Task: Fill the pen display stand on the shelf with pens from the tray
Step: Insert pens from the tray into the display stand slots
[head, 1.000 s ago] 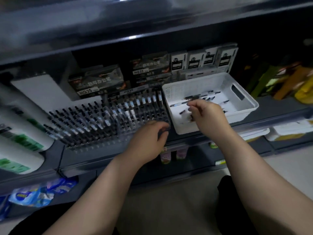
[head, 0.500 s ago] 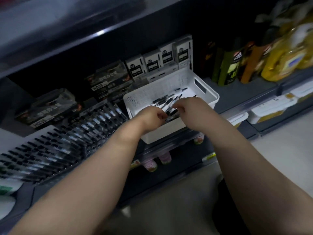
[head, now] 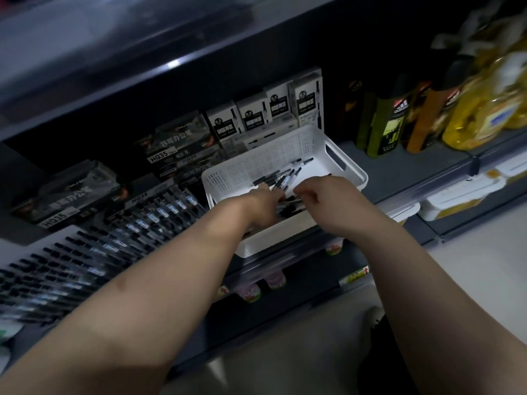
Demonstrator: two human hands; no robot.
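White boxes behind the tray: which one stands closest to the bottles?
The rightmost white box, behind the back right corner of the tray; the other three stand further left.

left hand (head: 263,206) curled, right hand (head: 322,201) curled

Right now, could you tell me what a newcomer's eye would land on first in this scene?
The bright white tray on the dark shelf draws the eye first, at centre, with the left hand seeming to grip a fan of pens in it and the right hand curled beside. Next come the packed pen display stand at lower left and the yellow bottles at upper right.
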